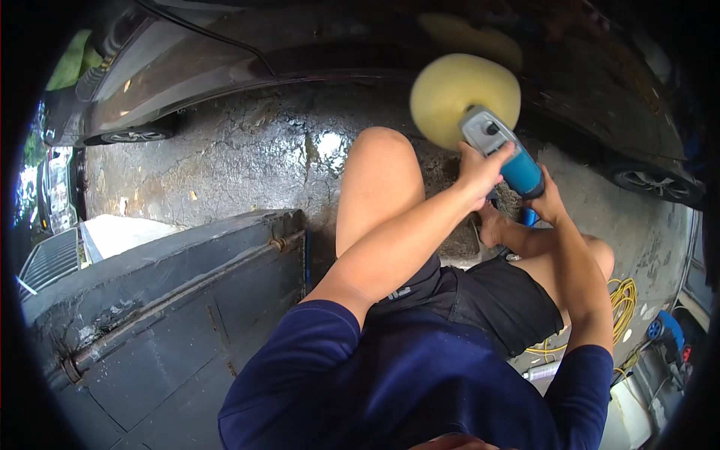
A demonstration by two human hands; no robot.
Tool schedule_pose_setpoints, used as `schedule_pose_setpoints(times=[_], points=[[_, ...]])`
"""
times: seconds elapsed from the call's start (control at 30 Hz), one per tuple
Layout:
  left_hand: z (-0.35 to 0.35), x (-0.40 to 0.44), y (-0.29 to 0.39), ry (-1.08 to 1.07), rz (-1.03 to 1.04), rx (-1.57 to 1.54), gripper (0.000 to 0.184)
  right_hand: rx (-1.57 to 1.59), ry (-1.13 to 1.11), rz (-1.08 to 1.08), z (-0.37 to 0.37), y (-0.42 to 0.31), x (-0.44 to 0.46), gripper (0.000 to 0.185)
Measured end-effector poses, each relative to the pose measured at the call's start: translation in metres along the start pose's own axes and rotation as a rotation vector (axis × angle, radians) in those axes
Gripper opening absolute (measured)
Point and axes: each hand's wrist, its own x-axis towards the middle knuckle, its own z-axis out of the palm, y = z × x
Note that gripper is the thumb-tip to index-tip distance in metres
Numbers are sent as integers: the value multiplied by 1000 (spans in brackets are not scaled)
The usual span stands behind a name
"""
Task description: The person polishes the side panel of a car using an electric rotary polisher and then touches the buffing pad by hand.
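While bending low, grips the grey-headed, teal-bodied power polisher (521,172) right of centre in the upper half of the frame, with the left hand (478,174) wrapped around it just behind the head and the right hand (550,201) closed on its rear end. At the tool's front, directs a broad, round, pale-yellow pad (442,97) towards the dark, glossy car body (337,58) across the top of the frame; cannot tell whether touching the panel or just beside it. Seems to be partway through buffing the lower bodywork; probably calls for a steady two-handed hold and for laying the pad flat along the panel. Farther out, shows wet, cracked grey concrete (225,165) left of centre, a dark grey, gate-like metal panel (187,322) at lower left, and a loose coil of yellow cord (627,294) at lower right. Counting: two hands on the tool, one polisher, one pad, one car body, one coil, one gate-like panel, and two spoked, black-tyred wheels (651,184), one at upper left, one at far right.
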Motion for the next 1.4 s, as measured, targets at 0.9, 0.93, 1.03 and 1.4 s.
schedule_pose_setpoints(times=[0.9,0.93,1.03,1.4], points=[[-209,-34,100,660,332,-152,85,-24,-259,-285,155,-226,100,100],[-213,-34,103,679,343,-168,85,-31,-263,-282,160,-233,101,100],[-222,-37,113,730,418,-203,84,-7,-304,-290,172,-252,105,97],[-253,-3,102,757,400,-321,99,-328,-200,-357,174,-268,111,86]])
